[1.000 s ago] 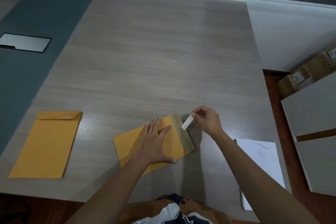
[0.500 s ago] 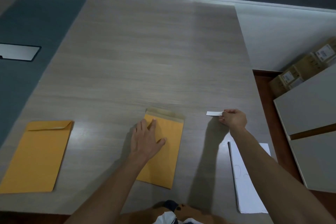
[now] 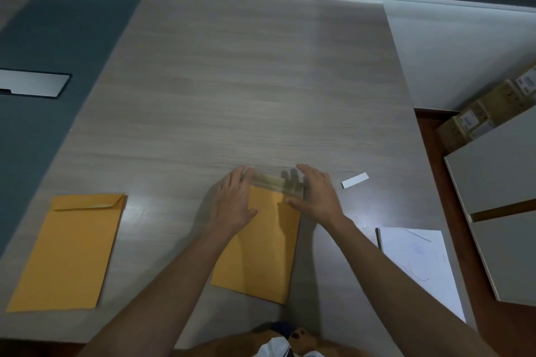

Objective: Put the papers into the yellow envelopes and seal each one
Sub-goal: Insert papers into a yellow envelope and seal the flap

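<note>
Leftmost on the worktop [image 3: 261, 81] lies a spare envelope [image 3: 69, 252], flap folded down, whether sealed I cannot tell. Centre, my left hand [image 3: 233, 203] rests flat on the envelope [image 3: 261, 246] I am sealing, its flap [image 3: 275, 182] open with the strip bared. My right hand [image 3: 316, 197] hovers at the flap's right end, fingers loose, gripping nothing. Next I judge the flap must fold down squarely and be pressed along its length. Right of that lies the peeled liner [image 3: 355, 180], then the papers [image 3: 420, 264] near the edge.

Both hands, left [image 3: 234, 202] and right [image 3: 316, 193], reach forward, fingers extended.
</note>
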`<state>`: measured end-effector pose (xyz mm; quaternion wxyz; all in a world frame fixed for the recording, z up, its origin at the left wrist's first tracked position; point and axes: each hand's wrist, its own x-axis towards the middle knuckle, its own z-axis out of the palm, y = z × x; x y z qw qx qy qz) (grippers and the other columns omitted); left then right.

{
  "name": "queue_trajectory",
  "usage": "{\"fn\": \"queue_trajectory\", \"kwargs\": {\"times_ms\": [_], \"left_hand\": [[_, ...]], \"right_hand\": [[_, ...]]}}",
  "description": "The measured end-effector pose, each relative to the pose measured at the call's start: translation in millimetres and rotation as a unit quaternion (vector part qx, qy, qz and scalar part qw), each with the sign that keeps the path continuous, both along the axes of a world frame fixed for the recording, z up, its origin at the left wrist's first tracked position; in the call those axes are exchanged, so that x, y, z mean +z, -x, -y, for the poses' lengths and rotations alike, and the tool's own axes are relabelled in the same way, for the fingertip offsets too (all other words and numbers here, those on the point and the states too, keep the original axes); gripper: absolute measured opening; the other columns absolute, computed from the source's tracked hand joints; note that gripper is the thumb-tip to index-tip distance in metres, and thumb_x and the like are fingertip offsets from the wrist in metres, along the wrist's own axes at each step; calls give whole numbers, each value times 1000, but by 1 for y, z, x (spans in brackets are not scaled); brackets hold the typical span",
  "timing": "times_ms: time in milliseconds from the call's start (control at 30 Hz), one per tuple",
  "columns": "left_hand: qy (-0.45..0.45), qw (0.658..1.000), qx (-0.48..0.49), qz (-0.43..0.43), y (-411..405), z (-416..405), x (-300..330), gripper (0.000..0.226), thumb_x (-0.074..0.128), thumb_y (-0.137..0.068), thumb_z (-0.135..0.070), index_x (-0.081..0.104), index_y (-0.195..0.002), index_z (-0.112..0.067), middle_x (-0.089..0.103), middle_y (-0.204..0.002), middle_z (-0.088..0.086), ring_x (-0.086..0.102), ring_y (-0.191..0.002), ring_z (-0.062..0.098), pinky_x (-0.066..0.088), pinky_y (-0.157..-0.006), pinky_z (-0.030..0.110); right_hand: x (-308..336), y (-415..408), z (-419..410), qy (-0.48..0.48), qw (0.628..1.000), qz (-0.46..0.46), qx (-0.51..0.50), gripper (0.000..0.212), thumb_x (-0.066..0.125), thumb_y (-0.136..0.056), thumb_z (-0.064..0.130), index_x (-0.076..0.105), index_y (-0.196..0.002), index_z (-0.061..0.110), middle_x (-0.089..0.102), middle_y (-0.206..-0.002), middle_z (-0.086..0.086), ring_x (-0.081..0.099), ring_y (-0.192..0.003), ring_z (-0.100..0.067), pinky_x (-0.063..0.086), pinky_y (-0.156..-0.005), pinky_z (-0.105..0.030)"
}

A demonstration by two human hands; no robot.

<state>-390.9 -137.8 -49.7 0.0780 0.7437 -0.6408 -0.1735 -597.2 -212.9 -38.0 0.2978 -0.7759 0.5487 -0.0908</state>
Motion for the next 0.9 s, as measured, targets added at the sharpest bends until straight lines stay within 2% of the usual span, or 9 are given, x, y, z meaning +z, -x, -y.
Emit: {"fn": "queue_trajectory", "kwargs": {"times_ms": [67, 167, 367, 467, 567, 633, 733, 800, 900], "left_hand": [[2, 998, -44, 36, -4, 6, 2, 104, 82, -72, -43, 20, -153, -21, 28, -155, 2, 25, -142, 24, 28, -114, 38], [17, 994, -78, 71, -8, 10, 3, 91, 80, -74, -46, 32, -147, -24, 41, -143, -1, 36, -134, 22, 34, -106, 35], [56, 992, -107, 29, -22, -9, -10, 46, 74, -74, -20, 61, -117, -12, 56, -115, 6, 57, -106, 26, 50, -83, 37], [36, 991, -129, 3, -30, -24, -21, 45, 66, -72, -11, 66, -116, -4, 61, -124, 11, 59, -114, 30, 51, -95, 41], [35, 987, -155, 3, -36, -32, -28, 55, 68, -70, -9, 63, -124, -1, 61, -130, 13, 60, -119, 30, 51, -98, 43], [40, 983, -176, 17, -38, -35, -28, 55, 57, -75, -16, 61, -127, 1, 60, -133, 14, 58, -122, 30, 52, -97, 43], [28, 979, -188, 74, -39, -40, -25, 63, 38, -80, -32, 57, -133, -2, 56, -139, 12, 52, -130, 27, 45, -106, 42], [21, 977, -188, 103, -37, -43, -23, 66, 36, -82, -36, 55, -135, -3, 53, -141, 12, 48, -133, 27, 40, -111, 43], [14, 973, -189, 130, -33, -43, -23, 67, 33, -84, -38, 52, -138, -2, 52, -143, 13, 47, -133, 29, 39, -111, 46]], "right_hand": [[1, -14, -3, 5, 998, -39, 49, 89, 83, -70, 30, 37, -146, 22, 50, -140, -1, 38, -128, -22, 33, -105, -31], [1, -27, -12, 51, 991, -91, 81, 75, 74, -78, 19, 39, -144, 22, 52, -131, -4, 41, -123, -23, 37, -103, -32], [-16, -33, -53, 111, 981, -77, 141, 48, 62, -81, 15, 53, -129, 14, 55, -111, -10, 52, -102, -28, 50, -84, -35], [-24, -35, -61, 121, 977, -111, 138, 46, 55, -83, 23, 52, -129, 15, 53, -121, -8, 51, -102, -27, 51, -85, -39], [-28, -49, -65, 143, 963, -181, 138, 55, 34, -92, 36, 40, -143, 17, 44, -144, -3, 50, -110, -26, 49, -88, -40], [-30, -58, -69, 129, 956, -221, 140, 60, 22, -97, 43, 33, -150, 17, 37, -153, -1, 46, -124, -28, 46, -91, -42], [-37, -59, -75, 93, 954, -247, 140, 61, 13, -101, 47, 19, -154, 19, 25, -159, 1, 24, -145, -30, 34, -106, -48], [-38, -54, -76, 89, 952, -257, 140, 61, 10, -101, 50, 15, -155, 20, 20, -160, 1, 12, -149, -27, 23, -113, -53], [-38, -34, -75, 96, 946, -277, 139, 61, 10, -101, 52, 14, -155, 23, 19, -160, 3, 8, -150, -24, 12, -117, -55]]}}
